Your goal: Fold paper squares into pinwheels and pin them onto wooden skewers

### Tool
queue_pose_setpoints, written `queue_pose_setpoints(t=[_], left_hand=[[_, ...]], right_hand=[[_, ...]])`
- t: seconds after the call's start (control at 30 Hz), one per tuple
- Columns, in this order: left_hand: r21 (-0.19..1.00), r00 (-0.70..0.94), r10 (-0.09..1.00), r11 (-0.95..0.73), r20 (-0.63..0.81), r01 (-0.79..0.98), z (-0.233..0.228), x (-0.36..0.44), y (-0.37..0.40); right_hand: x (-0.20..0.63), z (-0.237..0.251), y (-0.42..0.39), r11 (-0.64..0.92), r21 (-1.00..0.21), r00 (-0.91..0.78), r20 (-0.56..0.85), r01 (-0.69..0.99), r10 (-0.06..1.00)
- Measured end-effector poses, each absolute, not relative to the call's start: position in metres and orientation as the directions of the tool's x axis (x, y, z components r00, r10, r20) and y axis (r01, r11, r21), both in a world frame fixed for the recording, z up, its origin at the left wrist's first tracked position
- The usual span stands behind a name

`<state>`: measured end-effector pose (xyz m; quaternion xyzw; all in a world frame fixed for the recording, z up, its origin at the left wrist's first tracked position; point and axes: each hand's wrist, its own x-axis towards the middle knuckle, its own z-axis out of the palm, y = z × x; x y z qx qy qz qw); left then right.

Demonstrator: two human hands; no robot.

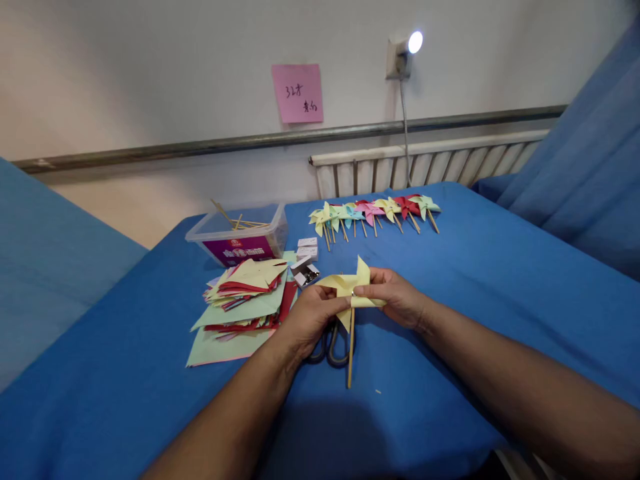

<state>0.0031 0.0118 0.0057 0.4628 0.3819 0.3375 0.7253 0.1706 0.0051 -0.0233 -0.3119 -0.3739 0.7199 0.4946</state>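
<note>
Between my two hands is a pale yellow paper pinwheel (pixel 345 285) on a thin wooden stick (pixel 351 353) that points down toward me. My left hand (pixel 316 312) grips its left side, thumb on the paper. On the other side my right hand (pixel 393 295) is closed on the paper, with the thumb near a small shiny pin at the centre. Black-handled scissors (pixel 338 350) lie under the pinwheel, their blades hidden. Just beyond my left hand, a small open box (pixel 304 272) holds metal pins.
Stacked coloured paper (pixel 240 307) lies at the left, before a clear plastic tub (pixel 240 233) with wooden sticks. Small white boxes (pixel 307 248) stand beside the tub. A row of finished pinwheels (pixel 373 213) lies at the back of the blue-covered table (pixel 475 280). Blue curtains (pixel 585 153) hang at the sides.
</note>
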Motion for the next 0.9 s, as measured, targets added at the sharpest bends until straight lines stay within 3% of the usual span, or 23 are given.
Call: queue_pose_setpoints(t=[0.1, 0.27, 0.43, 0.9], left_hand=[[0.927, 0.475, 0.845, 0.348, -0.246, -0.138, 0.006, 0.0028, 0.0114], [0.924, 0.441, 0.868, 0.335, -0.228, -0.182, 0.0099, 0.0037, 0.0116], [0.909, 0.432, 0.872, 0.35, -0.229, -0.225, 0.0107, 0.0036, 0.0118], [0.912, 0.449, 0.869, 0.338, -0.208, -0.232, 0.0064, 0.0017, 0.0141]], right_hand=[[0.1727, -0.0226, 0.0056, -0.199, -0.858, -0.319, -0.044, -0.474, 0.947], [0.1745, -0.0198, 0.0042, -0.017, -0.923, -0.374, 0.139, -0.384, 0.917], [0.1705, -0.0247, 0.0035, 0.102, -0.958, -0.296, 0.183, -0.269, 0.937], [0.1669, -0.0275, 0.0044, 0.122, -0.944, -0.251, 0.205, -0.308, 0.946]])
